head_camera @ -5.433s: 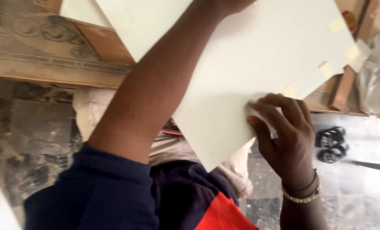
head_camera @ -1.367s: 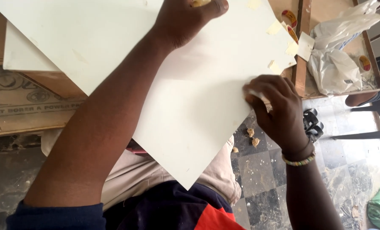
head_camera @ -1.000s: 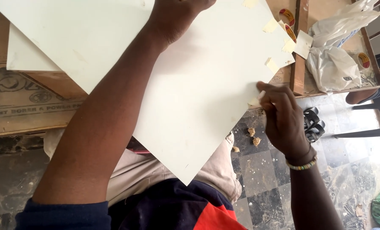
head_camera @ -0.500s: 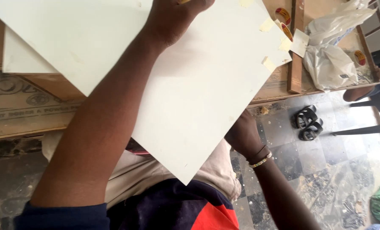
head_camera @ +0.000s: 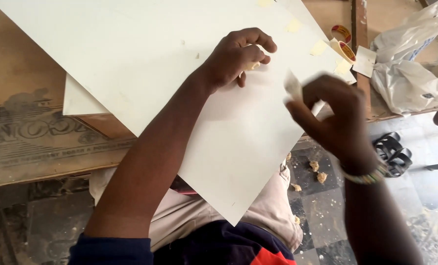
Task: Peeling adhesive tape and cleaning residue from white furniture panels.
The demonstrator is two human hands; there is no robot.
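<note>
A person's left hand (head_camera: 238,56) presses, fingers curled, on a large cream-white board (head_camera: 189,98) that lies across a wooden workbench (head_camera: 27,122) and overhangs their lap, a small yellowish scrap (head_camera: 252,65) pinched under the fingertips. The right hand (head_camera: 334,115), blurred and raised just off the board's right edge, nips a small pale strip (head_camera: 293,86) between thumb and fingers. The work looks best done slowly — the left hand holding the board flat, the strip kept at a low angle so it does not tear.
</note>
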